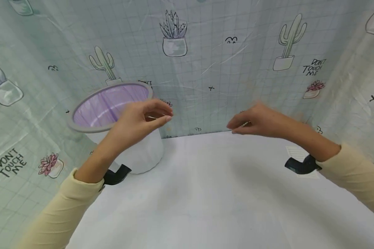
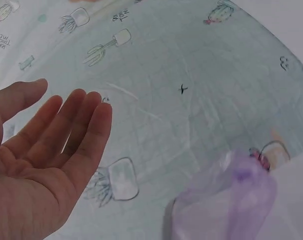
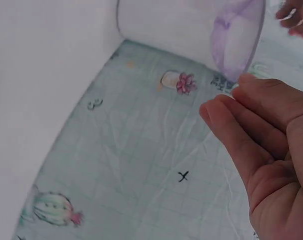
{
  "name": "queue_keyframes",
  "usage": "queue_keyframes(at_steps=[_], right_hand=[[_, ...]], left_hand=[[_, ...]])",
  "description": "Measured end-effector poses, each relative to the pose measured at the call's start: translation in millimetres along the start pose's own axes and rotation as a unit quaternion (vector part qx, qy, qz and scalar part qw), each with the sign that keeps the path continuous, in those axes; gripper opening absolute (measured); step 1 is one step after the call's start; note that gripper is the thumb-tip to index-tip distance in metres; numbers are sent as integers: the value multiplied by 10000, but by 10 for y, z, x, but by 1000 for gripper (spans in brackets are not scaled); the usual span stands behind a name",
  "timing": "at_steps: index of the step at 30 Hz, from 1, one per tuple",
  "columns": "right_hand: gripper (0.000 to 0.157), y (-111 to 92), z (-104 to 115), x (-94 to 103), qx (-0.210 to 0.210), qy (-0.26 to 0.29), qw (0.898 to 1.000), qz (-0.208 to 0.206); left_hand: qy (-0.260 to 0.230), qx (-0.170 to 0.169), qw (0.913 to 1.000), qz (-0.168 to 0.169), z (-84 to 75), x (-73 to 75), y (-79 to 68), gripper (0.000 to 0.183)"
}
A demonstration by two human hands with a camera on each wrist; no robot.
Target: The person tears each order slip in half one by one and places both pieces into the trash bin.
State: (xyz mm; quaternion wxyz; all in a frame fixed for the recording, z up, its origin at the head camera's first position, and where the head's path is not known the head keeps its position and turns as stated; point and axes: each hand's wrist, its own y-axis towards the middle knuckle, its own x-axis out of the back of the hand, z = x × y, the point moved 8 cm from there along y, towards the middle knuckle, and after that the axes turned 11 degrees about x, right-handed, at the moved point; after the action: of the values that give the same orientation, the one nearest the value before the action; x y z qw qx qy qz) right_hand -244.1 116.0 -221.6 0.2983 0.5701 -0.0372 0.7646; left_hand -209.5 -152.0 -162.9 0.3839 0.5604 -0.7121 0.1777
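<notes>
My left hand (image 1: pixel 134 121) is raised in front of the white bin (image 1: pixel 143 152), overlapping its rim in the head view. Its fingers bend loosely apart from the thumb, and the palm is bare in the left wrist view. A purple bag (image 1: pixel 104 103) lines the bin under a grey rim. On the other side, my right hand (image 1: pixel 258 121) hovers over the white table, fingers bent softly and thumb near them. Nothing shows between those fingers in the right wrist view.
A white table (image 1: pixel 205 193) spreads below both hands. Behind it hangs a pale green curtain (image 1: pixel 199 69) printed with potted cacti. A lined paper sheet (image 1: pixel 294 152) lies on the table by the right wrist. Dark straps (image 1: pixel 116 174) sit at both wrists.
</notes>
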Motion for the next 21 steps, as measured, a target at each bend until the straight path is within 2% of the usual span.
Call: queue_keyframes(at_steps=[5, 9, 14, 18, 21], right_hand=[[21, -427, -23, -158, -491, 367, 9976, -313], [22, -805, -117, -236, -845, 247, 9937, -689], [24, -1248, -286, -380, -1074, 51, 9885, -1067], [26, -1557, -453, -524, -1575, -162, 9821, -1019], [29, -1791, -573, -619, -2015, -358, 9745, -923]], left_hand=[[-269, 13, 9996, 96, 116, -263, 13, 20], [-525, -138, 9985, 46, 197, -515, 51, 18], [-826, -356, 9959, -17, 308, -878, 89, 14], [-938, -611, 9937, 31, 335, -1170, 137, 13], [-794, -753, 9937, 232, 331, -1433, 213, 16]])
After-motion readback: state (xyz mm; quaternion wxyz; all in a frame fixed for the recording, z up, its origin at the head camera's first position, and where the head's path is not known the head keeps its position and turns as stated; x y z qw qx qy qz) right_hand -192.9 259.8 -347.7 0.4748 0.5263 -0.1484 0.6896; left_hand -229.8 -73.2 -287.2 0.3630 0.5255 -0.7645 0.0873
